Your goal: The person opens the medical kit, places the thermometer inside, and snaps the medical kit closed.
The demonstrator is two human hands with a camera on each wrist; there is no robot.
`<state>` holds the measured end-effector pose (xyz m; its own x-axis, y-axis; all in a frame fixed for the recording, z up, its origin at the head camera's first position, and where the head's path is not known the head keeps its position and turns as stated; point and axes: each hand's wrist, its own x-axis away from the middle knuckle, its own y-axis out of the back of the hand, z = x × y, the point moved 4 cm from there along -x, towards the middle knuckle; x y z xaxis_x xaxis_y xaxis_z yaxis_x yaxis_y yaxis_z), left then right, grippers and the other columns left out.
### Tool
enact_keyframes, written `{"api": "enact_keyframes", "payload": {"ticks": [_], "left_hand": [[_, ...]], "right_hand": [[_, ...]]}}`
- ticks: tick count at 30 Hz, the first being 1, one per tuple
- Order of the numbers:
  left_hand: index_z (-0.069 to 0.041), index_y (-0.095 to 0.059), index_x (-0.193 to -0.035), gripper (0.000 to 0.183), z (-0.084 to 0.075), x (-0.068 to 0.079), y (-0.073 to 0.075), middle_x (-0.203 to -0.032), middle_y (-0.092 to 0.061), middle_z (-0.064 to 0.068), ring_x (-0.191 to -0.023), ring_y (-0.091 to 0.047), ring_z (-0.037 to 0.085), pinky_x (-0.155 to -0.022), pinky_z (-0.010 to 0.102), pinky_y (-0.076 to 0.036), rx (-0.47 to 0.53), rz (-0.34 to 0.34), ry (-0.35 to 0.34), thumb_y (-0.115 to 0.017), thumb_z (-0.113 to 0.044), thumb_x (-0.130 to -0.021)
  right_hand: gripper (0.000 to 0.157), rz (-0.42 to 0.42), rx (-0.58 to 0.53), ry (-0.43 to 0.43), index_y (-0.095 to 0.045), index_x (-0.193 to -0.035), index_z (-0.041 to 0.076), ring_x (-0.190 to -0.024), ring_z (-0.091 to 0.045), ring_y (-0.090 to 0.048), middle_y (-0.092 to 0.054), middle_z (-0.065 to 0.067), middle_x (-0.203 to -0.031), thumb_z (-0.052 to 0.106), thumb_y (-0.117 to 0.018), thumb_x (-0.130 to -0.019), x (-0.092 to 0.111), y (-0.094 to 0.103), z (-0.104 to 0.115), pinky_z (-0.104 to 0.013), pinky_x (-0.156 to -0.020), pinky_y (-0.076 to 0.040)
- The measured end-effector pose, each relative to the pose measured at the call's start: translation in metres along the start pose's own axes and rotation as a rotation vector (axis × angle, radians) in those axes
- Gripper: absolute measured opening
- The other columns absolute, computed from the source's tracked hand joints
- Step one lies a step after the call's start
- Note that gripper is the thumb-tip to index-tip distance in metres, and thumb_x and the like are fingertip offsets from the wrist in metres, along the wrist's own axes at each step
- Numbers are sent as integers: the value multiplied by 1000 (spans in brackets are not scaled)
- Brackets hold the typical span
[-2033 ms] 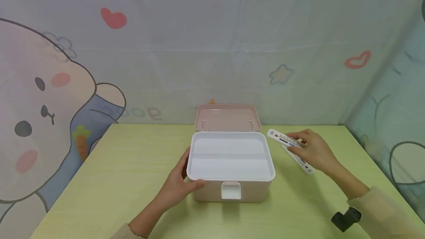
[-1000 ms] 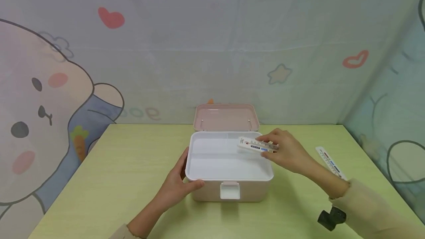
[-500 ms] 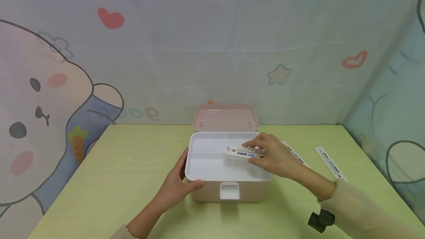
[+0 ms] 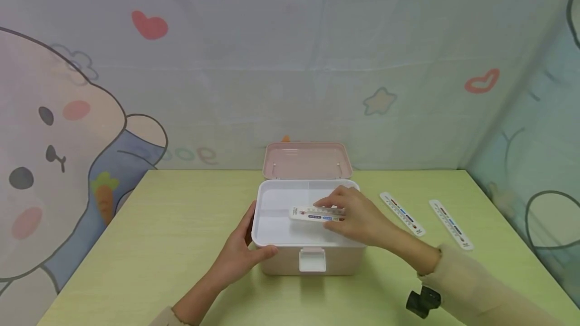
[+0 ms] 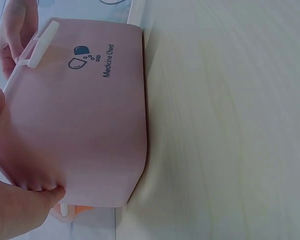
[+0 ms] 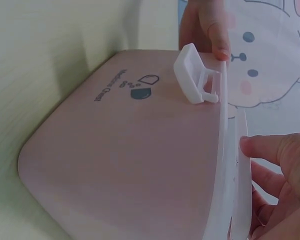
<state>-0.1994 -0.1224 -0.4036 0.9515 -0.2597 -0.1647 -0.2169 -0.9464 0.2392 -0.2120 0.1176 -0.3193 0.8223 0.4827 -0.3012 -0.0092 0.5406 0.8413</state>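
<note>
A pink medicine chest (image 4: 287, 264) stands with its lid up, a white divided tray (image 4: 276, 230) in its top. My left hand (image 4: 237, 258) grips the chest's left front corner, thumb on the front rim and fingers along the side. Over the tray, my right hand (image 4: 360, 218) pinches a flat white thermometer (image 4: 304, 214) with coloured marks; its right end is hidden by the fingers. In the right wrist view, the thumb presses on the face of the thermometer (image 6: 244, 185), just above the chest's rim. Printed pills and "Medicine Chest" mark the chest front (image 5: 90, 115).
Two more thermometers lie on the table right of the chest, a nearer-in thermometer (image 4: 402, 214) and an outer thermometer (image 4: 450, 224). The pink lid (image 4: 308, 161) leans back behind the chest. A white latch (image 4: 312, 260) hangs at the front. A printed cloth (image 4: 254, 64) hangs behind the table.
My right hand has carried the thermometer left from beside the chest to over the tray. The two thermometers on the right have come into full view. My left hand keeps its grip on the chest.
</note>
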Motion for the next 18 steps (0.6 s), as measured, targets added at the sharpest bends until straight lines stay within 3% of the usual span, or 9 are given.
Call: {"api": "enact_keyframes", "payload": {"ticks": [18], "left_hand": [[-18, -10, -149, 102, -2, 1, 0, -142, -38, 6, -118, -49, 22, -94, 25, -43, 6, 23, -28, -78, -16, -74]], "right_hand": [[31, 82, -28, 57, -71, -103, 17, -81, -10, -46, -56, 5, -89, 14, -74, -73, -10, -21, 23, -24, -71, -40]]}}
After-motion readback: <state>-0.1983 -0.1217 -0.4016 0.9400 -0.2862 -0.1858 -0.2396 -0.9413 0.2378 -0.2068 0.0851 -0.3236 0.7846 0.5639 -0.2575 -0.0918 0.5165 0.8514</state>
